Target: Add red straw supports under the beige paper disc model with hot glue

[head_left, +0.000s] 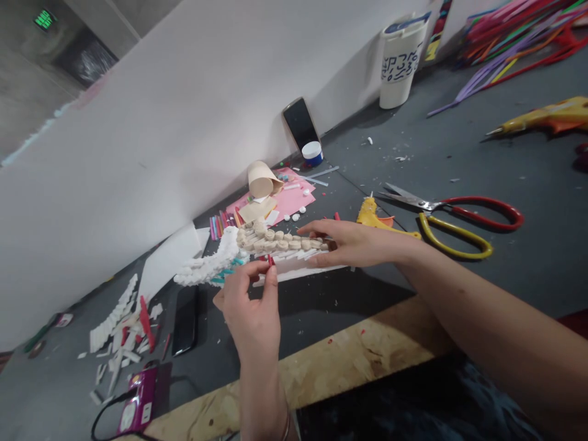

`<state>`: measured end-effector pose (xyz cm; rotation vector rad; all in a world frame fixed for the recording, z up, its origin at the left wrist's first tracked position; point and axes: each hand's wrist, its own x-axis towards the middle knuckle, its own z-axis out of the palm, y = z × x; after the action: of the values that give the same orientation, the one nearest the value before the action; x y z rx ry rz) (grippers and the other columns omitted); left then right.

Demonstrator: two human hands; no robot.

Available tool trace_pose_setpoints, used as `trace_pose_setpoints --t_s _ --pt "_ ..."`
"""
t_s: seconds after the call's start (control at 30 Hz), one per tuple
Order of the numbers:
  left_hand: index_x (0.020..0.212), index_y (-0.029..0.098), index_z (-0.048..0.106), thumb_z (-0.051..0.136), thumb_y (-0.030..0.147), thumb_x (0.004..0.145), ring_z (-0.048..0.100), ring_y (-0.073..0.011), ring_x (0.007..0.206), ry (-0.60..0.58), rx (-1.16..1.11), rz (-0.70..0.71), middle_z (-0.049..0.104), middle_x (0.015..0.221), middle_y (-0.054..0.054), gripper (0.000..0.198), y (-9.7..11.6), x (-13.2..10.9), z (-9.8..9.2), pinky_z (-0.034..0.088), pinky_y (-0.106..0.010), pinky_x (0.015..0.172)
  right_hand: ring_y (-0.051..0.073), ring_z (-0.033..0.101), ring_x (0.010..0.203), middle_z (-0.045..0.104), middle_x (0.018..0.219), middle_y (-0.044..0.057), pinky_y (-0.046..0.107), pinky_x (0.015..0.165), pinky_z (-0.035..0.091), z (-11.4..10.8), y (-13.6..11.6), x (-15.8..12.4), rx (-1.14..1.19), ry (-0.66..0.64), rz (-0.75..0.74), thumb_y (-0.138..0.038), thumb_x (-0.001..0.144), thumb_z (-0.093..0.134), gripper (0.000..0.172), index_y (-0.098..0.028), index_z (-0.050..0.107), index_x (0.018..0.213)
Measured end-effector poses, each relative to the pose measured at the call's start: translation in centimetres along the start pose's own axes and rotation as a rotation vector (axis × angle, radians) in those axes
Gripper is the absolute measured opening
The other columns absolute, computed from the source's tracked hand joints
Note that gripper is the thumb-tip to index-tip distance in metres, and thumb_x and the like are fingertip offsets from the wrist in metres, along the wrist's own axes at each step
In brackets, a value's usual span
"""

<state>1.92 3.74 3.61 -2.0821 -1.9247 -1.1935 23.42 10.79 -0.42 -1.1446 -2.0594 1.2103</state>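
My left hand (254, 301) pinches a small red piece (271, 260) between thumb and fingertips, just in front of a handmade craft piece. That craft piece has rows of beige rolled coils (280, 241) and a curved white textured part (215, 260) with turquoise bits beneath it. Around its right end, my right hand (351, 242) is closed, thumb on the near side and fingers on the far side. A white strip (298, 273) lies under it, partly covered by my hands.
Red-and-yellow-handled scissors (432, 206) and a yellow glue gun (367, 212) lie beyond my right arm. Another yellow glue gun (546, 116) is at the far right. A phone (185, 321), white scraps (122, 352) and a purple device (140, 398) with a cable sit on the left.
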Motion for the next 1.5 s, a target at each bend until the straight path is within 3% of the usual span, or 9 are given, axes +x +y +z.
trace_pose_setpoints --t_s 0.7,1.13,1.27,1.37,1.5 --pt "0.094 0.023 0.072 0.066 0.026 0.088 0.068 -0.0190 0.080 0.064 -0.014 0.035 0.075 0.089 -0.002 0.010 -0.1 -0.4 1.0 0.046 -0.038 0.088 0.026 0.066 0.101 0.060 0.137 0.009 0.038 0.084 0.055 0.0 0.1 0.0 0.012 0.003 0.008 -0.060 0.082 0.064 0.073 -0.025 0.048 0.144" --pt "0.095 0.024 0.072 0.066 0.026 0.089 0.068 -0.0190 0.086 0.120 0.003 0.032 0.075 0.090 -0.001 0.009 0.1 -0.9 0.8 0.040 -0.037 0.093 0.022 0.066 0.094 0.062 0.131 0.009 0.035 0.082 0.054 0.3 0.3 0.2 -0.023 0.049 -0.037 -0.056 0.084 0.064 0.069 -0.024 0.048 0.143" --pt "0.092 0.023 0.074 0.072 0.027 0.084 0.066 -0.0172 0.087 0.116 -0.259 -0.143 0.074 0.090 -0.001 0.009 0.2 -1.6 0.6 0.045 -0.032 0.088 0.025 0.063 0.104 0.059 0.127 0.014 0.038 0.091 0.051 1.3 1.1 1.1 -0.171 0.192 -0.075 -0.048 0.084 0.066 0.068 -0.017 0.047 0.142" --pt "0.088 0.023 0.074 0.078 0.026 0.077 0.064 -0.0128 0.080 0.057 -0.694 -0.392 0.072 0.084 0.001 0.012 0.3 -2.1 0.8 0.048 -0.026 0.080 0.031 0.057 0.115 0.057 0.127 0.016 0.044 0.097 0.047 2.2 1.9 1.7 -0.346 0.274 -0.071 -0.044 0.085 0.067 0.067 -0.016 0.048 0.142" --pt "0.082 0.021 0.074 0.088 0.025 0.064 0.060 -0.0083 0.067 -0.086 -1.232 -0.728 0.067 0.073 0.003 0.023 0.8 -2.7 0.6 0.046 -0.019 0.064 0.034 0.056 0.115 0.057 0.127 0.016 0.048 0.095 0.046 3.2 2.0 1.9 -0.524 0.310 -0.028 -0.044 0.086 0.066 0.065 -0.017 0.048 0.142"
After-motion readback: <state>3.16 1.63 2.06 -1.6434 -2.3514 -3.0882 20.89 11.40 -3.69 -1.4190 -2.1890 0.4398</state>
